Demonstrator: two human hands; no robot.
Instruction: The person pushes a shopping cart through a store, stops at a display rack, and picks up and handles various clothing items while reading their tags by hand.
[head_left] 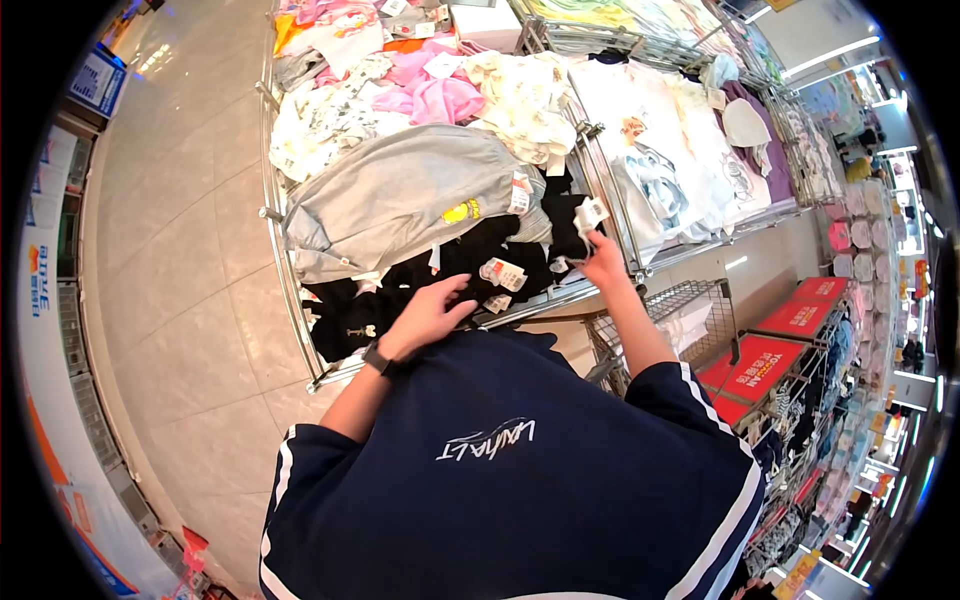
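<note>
My left hand [430, 317], with a dark watch [377, 358] on its wrist, lies over the black garments [400, 275] at the near end of the bin, fingers stretched and apart. Close to its fingertips is a white and red price tag [503, 274]. At the bin's right corner, my right hand [604, 263] has its fingers closed on the edge of a black garment [567, 215]. A white tag [590, 213] hangs just above those fingers. Behind the black pile lies a grey garment [400, 195] with a yellow print and its own tag [521, 192].
Metal rails [292, 325] frame the bin. Pink clothes [430, 95] and cream printed ones [520, 95] are heaped farther back. White shirts [660, 170] fill the right-hand bin. A wire basket [690, 315] and red signs [757, 370] stand at right; tiled floor [190, 250] runs along the left.
</note>
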